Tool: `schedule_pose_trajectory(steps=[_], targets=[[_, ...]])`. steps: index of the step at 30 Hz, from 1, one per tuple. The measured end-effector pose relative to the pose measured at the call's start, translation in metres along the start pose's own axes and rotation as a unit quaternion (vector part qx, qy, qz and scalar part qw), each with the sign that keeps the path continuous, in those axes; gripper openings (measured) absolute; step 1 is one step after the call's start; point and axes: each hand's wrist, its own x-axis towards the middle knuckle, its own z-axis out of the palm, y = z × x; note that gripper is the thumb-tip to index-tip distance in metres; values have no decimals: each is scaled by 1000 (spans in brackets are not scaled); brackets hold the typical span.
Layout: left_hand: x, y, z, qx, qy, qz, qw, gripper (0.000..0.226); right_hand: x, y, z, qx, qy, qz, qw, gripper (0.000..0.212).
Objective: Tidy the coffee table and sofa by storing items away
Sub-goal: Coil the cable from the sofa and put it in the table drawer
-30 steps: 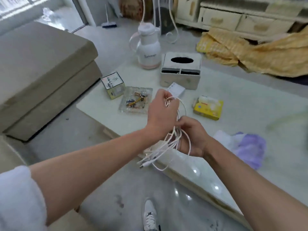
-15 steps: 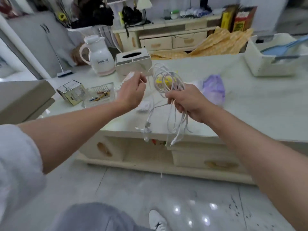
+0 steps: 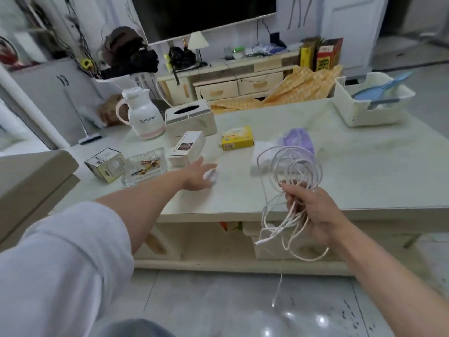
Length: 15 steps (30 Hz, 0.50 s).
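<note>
My right hand (image 3: 313,210) is shut on a loosely coiled white cable (image 3: 296,166), held just in front of the coffee table's (image 3: 364,171) near edge. Loops stand above my fist and the loose ends hang down below it. My left hand (image 3: 196,176) reaches across the table top with its fingers apart, its fingertips at a small white plug (image 3: 211,175) lying on the surface. Whether the plug is gripped is unclear.
On the table stand a white jug (image 3: 144,117), a tissue box (image 3: 189,120), a white carton (image 3: 187,148), a yellow box (image 3: 237,139), a glass dish (image 3: 145,166), a small box (image 3: 105,164), purple cloth (image 3: 298,139) and a white basket (image 3: 364,113). The sofa (image 3: 29,171) is at left.
My left hand has let go of the cable and stretched out to the plug on the table. The cable now hangs in my right hand alone, moved right.
</note>
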Motion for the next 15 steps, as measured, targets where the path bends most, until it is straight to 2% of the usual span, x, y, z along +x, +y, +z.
schedule_pose_trajectory(steps=[3, 5, 7, 9, 12, 15], targets=[[19, 6, 0, 11, 43, 20, 999, 66, 3, -3, -13, -36, -28, -7, 999, 4], [19, 23, 2, 33, 39, 24, 998, 60, 5, -6, -21, -81, -61, -1, 995, 13], [6, 42, 1, 38, 37, 32, 998, 49, 5, -5, -27, -77, -81, 9, 994, 21], [-18, 74, 2, -38, 50, 71, 995, 35, 5, -2, -32, -63, -76, 17, 995, 23], [-62, 130, 10, -190, 32, 157, 969, 18, 7, 2, -37, -63, -68, 21, 995, 6], [-89, 153, 32, -320, 51, 132, 937, 33, 7, 9, -43, -92, -62, 26, 993, 13]])
